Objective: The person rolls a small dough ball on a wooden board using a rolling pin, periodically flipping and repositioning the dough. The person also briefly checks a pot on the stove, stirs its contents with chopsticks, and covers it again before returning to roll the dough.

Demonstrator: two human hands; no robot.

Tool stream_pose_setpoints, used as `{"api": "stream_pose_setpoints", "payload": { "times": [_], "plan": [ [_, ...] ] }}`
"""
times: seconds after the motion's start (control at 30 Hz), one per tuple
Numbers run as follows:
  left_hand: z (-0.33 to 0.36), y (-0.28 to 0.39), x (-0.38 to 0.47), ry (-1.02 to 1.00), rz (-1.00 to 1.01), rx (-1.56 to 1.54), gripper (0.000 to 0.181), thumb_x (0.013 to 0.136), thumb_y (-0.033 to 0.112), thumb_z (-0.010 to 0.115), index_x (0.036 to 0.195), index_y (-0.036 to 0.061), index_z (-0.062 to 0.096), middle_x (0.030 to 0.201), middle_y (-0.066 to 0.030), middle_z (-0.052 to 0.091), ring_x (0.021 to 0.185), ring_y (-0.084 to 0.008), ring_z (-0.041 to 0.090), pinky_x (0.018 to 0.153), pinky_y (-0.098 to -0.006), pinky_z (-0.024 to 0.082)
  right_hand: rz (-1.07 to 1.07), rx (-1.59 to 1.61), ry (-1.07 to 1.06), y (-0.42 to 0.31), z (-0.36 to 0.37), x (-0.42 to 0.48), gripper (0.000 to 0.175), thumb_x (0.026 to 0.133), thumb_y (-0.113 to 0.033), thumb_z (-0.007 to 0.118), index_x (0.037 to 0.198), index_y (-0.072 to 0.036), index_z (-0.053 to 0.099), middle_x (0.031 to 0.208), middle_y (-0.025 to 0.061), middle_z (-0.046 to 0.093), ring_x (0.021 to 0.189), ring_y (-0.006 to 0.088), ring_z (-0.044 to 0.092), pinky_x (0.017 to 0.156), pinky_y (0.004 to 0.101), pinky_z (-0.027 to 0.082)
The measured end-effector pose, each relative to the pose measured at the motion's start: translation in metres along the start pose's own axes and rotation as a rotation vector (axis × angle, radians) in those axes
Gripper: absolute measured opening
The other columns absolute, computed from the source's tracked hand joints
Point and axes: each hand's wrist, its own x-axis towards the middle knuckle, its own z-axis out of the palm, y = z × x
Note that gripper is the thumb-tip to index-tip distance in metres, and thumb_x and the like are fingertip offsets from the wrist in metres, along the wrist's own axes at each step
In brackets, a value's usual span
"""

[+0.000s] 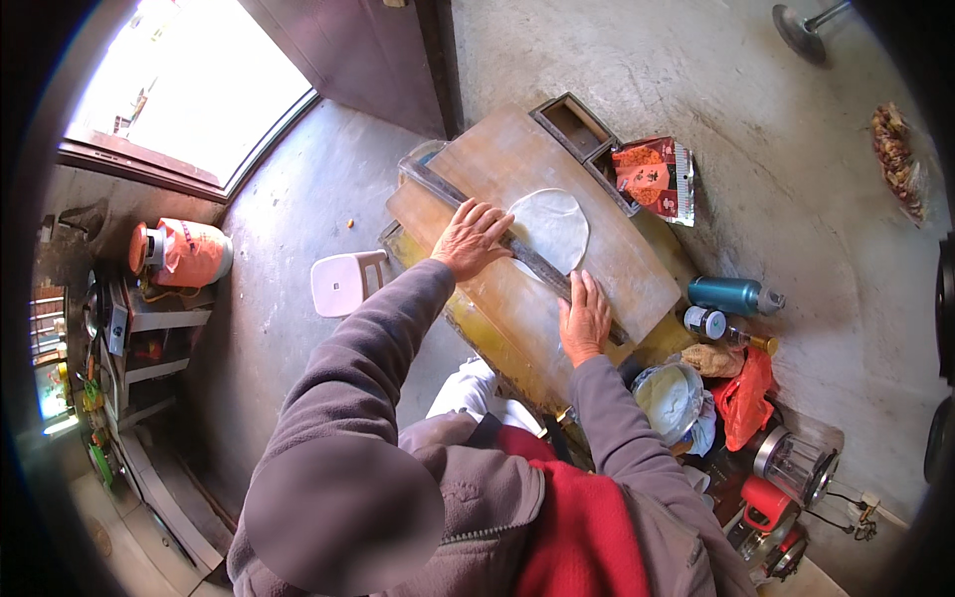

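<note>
A long dark wooden rolling pin (539, 263) lies diagonally across a thin round sheet of dough (553, 224). Most of the sheet shows beyond the pin, and a small part shows on the near side. Beneath them is a floured wooden board (496, 153) on a yellowish table (489, 328). My left hand (471, 237) lies over the pin at the left edge of the dough, fingers spread forward. Nearer the pin's right end, my right hand (584, 317) presses on it with the fingers fairly straight.
Beyond the board, a wooden box (574, 127) holds a red food packet (647, 179). To the right are a teal bottle (724, 296), a jar (705, 322), a bowl of white flour-like stuff (666, 399) and a red plastic bag (748, 403). A pink stool (347, 283) stands left.
</note>
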Motion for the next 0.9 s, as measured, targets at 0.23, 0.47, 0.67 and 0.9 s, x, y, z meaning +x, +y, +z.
{"api": "stream_pose_setpoints", "payload": {
  "times": [0.23,0.47,0.67,0.9],
  "plan": [
    [0.009,-0.006,-0.048,0.045,-0.012,0.095,0.052,0.080,0.030,0.080,0.127,0.0129,0.063,0.127,-0.0094,0.058,0.129,-0.0287,0.054,0.122,-0.0530,0.030,-0.287,0.113,-0.116,0.029,-0.014,0.009,0.055,0.091,-0.014,0.069,0.144,-0.013,0.055,0.127,0.0116,0.059,0.115,0.0337,0.059,0.098,0.0468,0.049],
    [0.017,0.057,-0.010,0.366,-0.219,-0.121,0.048,0.079,0.028,0.082,0.121,0.0116,0.066,0.127,-0.0111,0.059,0.128,-0.0341,0.053,0.117,-0.0568,0.034,-0.366,-0.075,0.012,0.078,-0.018,0.129,0.039,0.095,-0.005,0.051,0.132,-0.012,0.061,0.126,0.0096,0.062,0.122,0.0320,0.057,0.113,0.0466,0.040],
    [0.047,0.089,-0.026,0.238,-0.021,-0.115,0.021,0.087,0.022,0.072,0.105,0.0116,0.070,0.126,-0.0078,0.061,0.135,-0.0302,0.051,0.120,-0.0564,0.032,-0.339,0.009,0.022,0.080,-0.018,0.143,0.051,0.087,-0.007,0.059,0.138,-0.010,0.059,0.139,0.0108,0.060,0.131,0.0325,0.054,0.115,0.0460,0.040],
    [0.019,0.048,0.043,0.495,-0.558,-0.380,0.009,0.090,0.018,0.071,0.094,0.0110,0.068,0.104,-0.0089,0.067,0.107,-0.0317,0.062,0.090,-0.0427,0.048,-0.448,0.179,0.217,0.030,-0.030,0.137,0.057,0.087,-0.015,0.069,0.142,-0.009,0.057,0.144,0.0129,0.059,0.132,0.0331,0.056,0.115,0.0463,0.041]
  ]
}}
